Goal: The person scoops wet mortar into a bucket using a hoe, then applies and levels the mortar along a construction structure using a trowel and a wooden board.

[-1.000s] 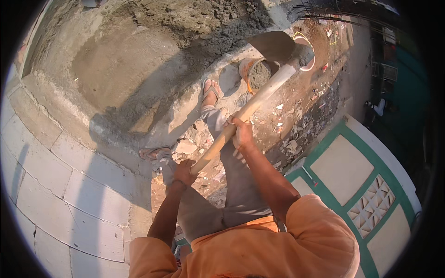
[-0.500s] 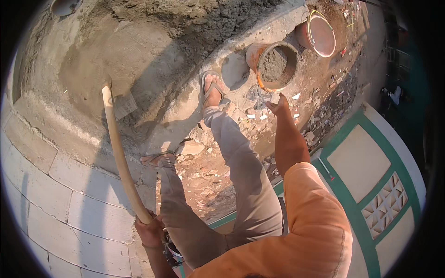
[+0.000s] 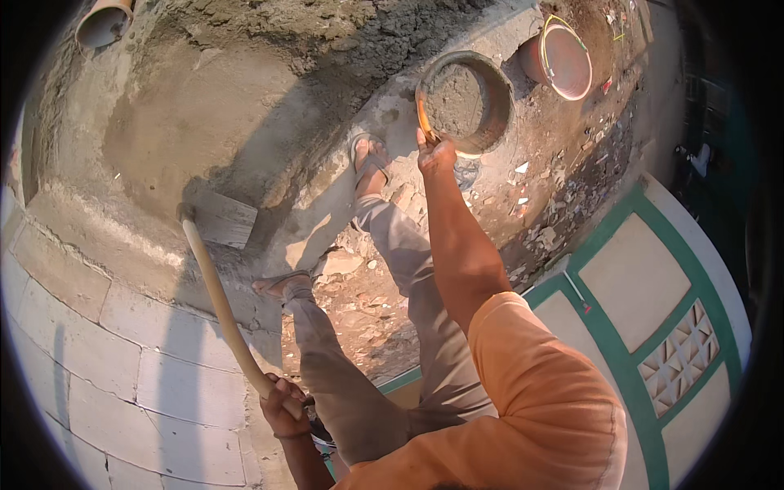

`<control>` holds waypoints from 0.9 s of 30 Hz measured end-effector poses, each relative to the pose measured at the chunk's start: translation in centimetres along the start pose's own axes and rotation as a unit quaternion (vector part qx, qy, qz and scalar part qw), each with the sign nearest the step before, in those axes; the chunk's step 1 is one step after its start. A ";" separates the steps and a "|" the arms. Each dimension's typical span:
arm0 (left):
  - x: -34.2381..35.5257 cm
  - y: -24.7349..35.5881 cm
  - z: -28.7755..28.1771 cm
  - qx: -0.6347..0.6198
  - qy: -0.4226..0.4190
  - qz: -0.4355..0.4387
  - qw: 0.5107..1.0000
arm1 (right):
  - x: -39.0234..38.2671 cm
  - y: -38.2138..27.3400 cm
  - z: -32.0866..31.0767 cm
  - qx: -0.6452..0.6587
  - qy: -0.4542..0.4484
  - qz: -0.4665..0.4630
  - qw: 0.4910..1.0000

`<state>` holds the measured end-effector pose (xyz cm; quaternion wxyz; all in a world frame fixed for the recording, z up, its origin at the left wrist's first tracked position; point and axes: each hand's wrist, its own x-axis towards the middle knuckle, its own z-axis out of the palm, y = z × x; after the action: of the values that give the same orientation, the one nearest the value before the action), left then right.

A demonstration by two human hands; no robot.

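Observation:
My left hand [image 3: 282,404] is closed round the wooden handle [image 3: 217,294] of a hoe, low at lower left. Its flat metal blade [image 3: 227,218] lies on the grey mortar bed at left. My right hand [image 3: 434,152] is closed on the orange rim or handle at the near side of a round bucket [image 3: 498,102] holding grey mortar [image 3: 459,96]. That bucket stands beside my sandalled right foot [image 3: 368,163], on the concrete ledge. A reddish bucket [image 3: 532,57] with a yellow handle stands just beyond it at right.
A wet mortar patch [image 3: 155,122] and lumpy heap fill upper left, with a round container [image 3: 102,24] at the corner. A white block wall [image 3: 188,384] runs lower left. Rubble [image 3: 547,229] borders the ledge; a green-and-cream panelled gate [image 3: 621,286] stands at right.
The hoe has swung from over the buckets down to the bed at left. My right hand left its handle and took hold of the mortar bucket, which has shifted slightly.

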<state>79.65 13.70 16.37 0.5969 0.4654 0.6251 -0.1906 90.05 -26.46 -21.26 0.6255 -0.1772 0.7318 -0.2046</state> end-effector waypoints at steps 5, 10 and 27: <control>0.8 -2.8 -3.6 0.153 0.004 -0.016 0.988 | -16.2 10.0 -5.5 -0.471 -0.333 0.175 0.798; 9.0 -6.0 -4.4 0.259 -0.097 0.074 0.958 | -29.2 26.3 -2.5 -0.619 -0.506 0.068 0.597; 22.6 -17.0 -21.9 0.287 0.023 0.149 0.946 | -26.0 51.5 -14.6 -0.766 -0.466 -0.100 0.432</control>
<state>56.74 30.68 -5.22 0.4455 0.7087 0.4812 -0.2601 79.52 32.05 -24.21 0.4550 -0.7238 0.1638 0.4922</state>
